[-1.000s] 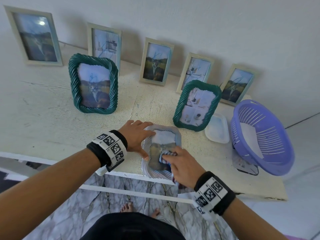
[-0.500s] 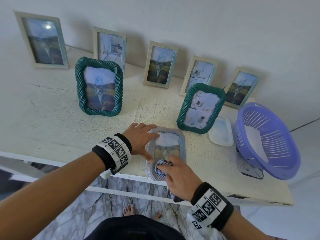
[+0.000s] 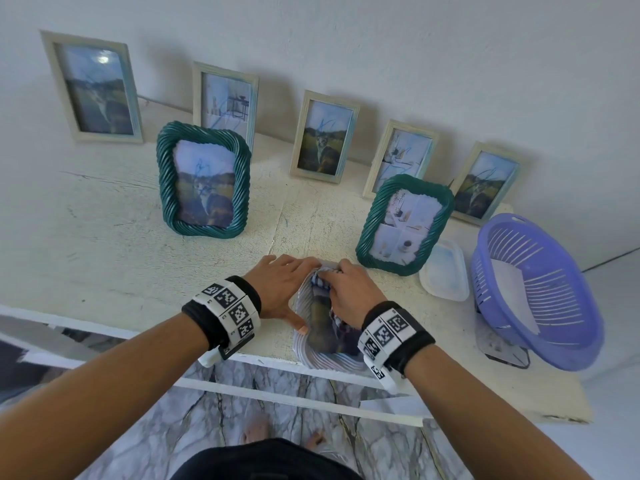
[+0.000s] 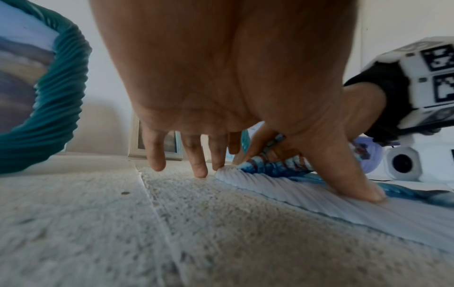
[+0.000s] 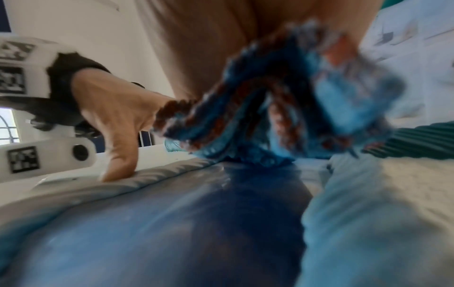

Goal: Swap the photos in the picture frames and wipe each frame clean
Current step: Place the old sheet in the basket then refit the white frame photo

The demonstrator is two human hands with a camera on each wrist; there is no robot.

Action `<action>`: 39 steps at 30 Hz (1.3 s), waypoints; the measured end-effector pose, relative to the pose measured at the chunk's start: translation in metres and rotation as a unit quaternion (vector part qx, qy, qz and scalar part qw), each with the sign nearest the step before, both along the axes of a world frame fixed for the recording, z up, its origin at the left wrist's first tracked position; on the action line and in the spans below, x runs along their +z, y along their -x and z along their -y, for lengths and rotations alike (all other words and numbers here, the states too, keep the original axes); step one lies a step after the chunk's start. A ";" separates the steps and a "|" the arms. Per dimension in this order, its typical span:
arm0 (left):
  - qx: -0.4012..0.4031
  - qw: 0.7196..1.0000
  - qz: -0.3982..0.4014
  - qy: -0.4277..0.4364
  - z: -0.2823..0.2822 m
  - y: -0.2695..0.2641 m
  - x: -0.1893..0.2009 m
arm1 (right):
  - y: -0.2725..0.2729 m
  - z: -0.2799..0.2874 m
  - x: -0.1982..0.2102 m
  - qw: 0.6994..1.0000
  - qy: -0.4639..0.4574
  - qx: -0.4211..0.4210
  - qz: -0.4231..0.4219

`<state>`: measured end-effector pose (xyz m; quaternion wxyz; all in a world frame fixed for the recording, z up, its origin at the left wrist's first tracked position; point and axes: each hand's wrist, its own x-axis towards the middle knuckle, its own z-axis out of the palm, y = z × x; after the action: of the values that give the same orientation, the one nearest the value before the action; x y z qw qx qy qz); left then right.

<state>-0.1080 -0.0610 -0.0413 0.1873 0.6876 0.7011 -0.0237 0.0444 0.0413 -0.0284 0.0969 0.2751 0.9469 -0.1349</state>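
Observation:
A pale ribbed picture frame [image 3: 322, 358] [image 4: 307, 192] [image 5: 137, 178] lies flat, face up, at the table's front edge. My left hand [image 3: 280, 289] [image 4: 221, 77] presses on its left rim with straight fingers, the thumb [image 4: 363, 190] down on the ribbing. My right hand [image 3: 349, 292] grips a bunched blue and red checked cloth [image 3: 320, 279] [image 4: 275, 165] [image 5: 270, 108] against the frame's far end. The right wrist view is blurred with motion. The photo under the glass [image 5: 172, 233] is partly hidden by the hands.
Two green twisted frames [image 3: 204, 181] [image 3: 405, 223] stand behind the hands. Several pale wooden frames [image 3: 323, 136] lean on the wall. A white lid [image 3: 445, 271] and a tilted purple basket [image 3: 540, 292] sit at the right. The table edge [image 3: 263, 360] is just below the frame.
My right hand has moved the cloth from the frame's near part up to its far end. The left hand still presses the left rim.

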 end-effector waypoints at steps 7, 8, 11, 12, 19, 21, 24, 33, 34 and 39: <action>0.001 0.999 -0.029 0.032 -0.003 0.001 0.000 | -0.010 0.015 0.001 1.000 0.016 0.011 0.000; 0.001 0.999 -0.031 0.032 -0.004 0.001 0.001 | -0.016 0.020 0.004 0.999 0.029 0.019 0.001; 0.005 0.999 -0.029 0.028 -0.004 0.001 0.000 | -0.036 0.035 0.012 0.996 0.066 0.051 0.017; 0.007 0.999 -0.028 0.026 -0.004 0.001 0.000 | -0.042 0.041 0.015 0.995 0.077 0.064 0.024; 0.007 0.999 -0.030 0.031 -0.004 0.000 0.000 | -0.048 0.038 0.012 0.989 0.104 0.097 0.033; 0.003 0.999 -0.033 0.034 -0.004 0.000 0.000 | -0.040 0.029 0.011 0.993 0.079 0.085 0.028; -0.004 0.999 -0.034 0.035 -0.004 0.001 0.000 | -0.025 0.002 0.006 0.999 0.021 0.041 0.015; -0.002 0.998 -0.043 0.038 -0.005 -0.001 0.002 | -0.031 -0.010 0.000 0.997 0.018 -0.065 -0.048; -0.002 0.998 -0.045 0.038 -0.006 -0.002 0.003 | -0.034 -0.007 -0.001 0.995 0.024 -0.078 -0.049; -0.009 0.997 -0.058 0.050 -0.009 -0.004 0.007 | -0.054 0.019 -0.001 0.992 0.054 -0.105 -0.050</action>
<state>-0.1036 -0.0522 -0.0347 0.1799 0.6810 0.7027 -0.1001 0.0981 0.0223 -0.0296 0.0489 0.3606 0.9077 -0.2089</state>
